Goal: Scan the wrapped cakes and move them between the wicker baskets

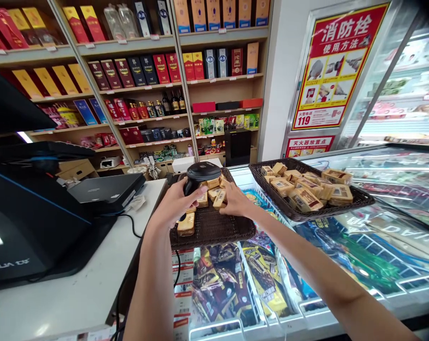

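My left hand (177,201) is closed around the handle of a black barcode scanner (203,170), its head over a dark woven tray (214,232). Beneath the scanner, inside the tray, lie several small wrapped blocks that look like biscuits or cakes. One wrapped block (186,225) sits near the tray's left front corner. At the tray's right side, my right hand (236,199) grips a wrapped block (219,198) with a barcode on its face. Its fingertips are partly hidden behind the block.
A second dark woven tray (296,215) to the right carries several similar packs. Both trays rest on a glass-topped freezer (328,312) of ice cream. A white counter (75,293) with a till (33,213) stands at left. Stocked shelves (136,90) line the back.
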